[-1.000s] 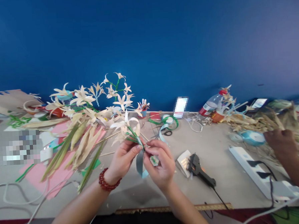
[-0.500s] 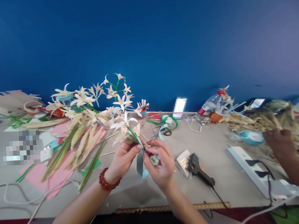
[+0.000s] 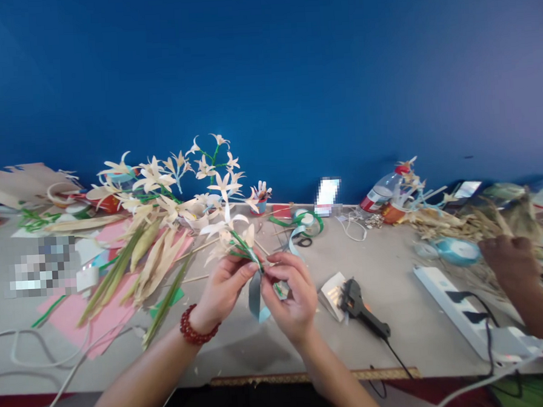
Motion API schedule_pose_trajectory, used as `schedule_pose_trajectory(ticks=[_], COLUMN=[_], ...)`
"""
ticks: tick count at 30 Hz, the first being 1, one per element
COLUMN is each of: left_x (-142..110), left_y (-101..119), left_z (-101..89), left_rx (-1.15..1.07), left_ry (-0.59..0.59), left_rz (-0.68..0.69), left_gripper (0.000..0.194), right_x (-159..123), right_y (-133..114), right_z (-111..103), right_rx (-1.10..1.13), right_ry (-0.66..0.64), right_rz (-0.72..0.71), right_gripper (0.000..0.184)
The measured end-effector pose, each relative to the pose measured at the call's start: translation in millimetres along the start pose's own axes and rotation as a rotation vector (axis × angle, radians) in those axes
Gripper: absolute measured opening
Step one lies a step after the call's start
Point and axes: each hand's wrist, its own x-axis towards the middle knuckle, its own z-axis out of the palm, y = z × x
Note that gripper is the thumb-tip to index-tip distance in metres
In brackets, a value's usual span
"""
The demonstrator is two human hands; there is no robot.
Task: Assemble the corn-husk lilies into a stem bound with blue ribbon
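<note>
My left hand, fingers closed, holds a small bunch of cream, husk-like artificial flowers by its green stem. At the stem's lower end the fingertips of my right hand are pinched together, touching my left fingertips. A light blue ribbon is at the stem and hangs in a loop below and between my hands; my right fingers are closed on it, though the exact grip is partly hidden. Behind my right hand, another stretch of blue ribbon runs toward a roll.
Left are more artificial flowers, dry husks and pink paper. A black glue gun lies right of my hands, near a white power strip. Another person's hand rests at the far right by a blue ribbon roll.
My hands, the flowers and the ribbon keep almost the same position. The view has shifted very slightly.
</note>
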Motion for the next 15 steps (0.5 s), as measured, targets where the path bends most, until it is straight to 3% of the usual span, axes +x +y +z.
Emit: schedule_pose_trajectory(ticks=[15], left_x=[-0.8], left_y=[1.6], left_z=[2.4], left_rx=[0.021], left_ry=[0.001], left_rz=[0.008], left_gripper=[0.013], right_x=[1.0], right_y=[-3.3], right_z=[-1.3], right_rx=[0.013], right_ry=[0.019], right_rz=[0.001], right_gripper=[0.021])
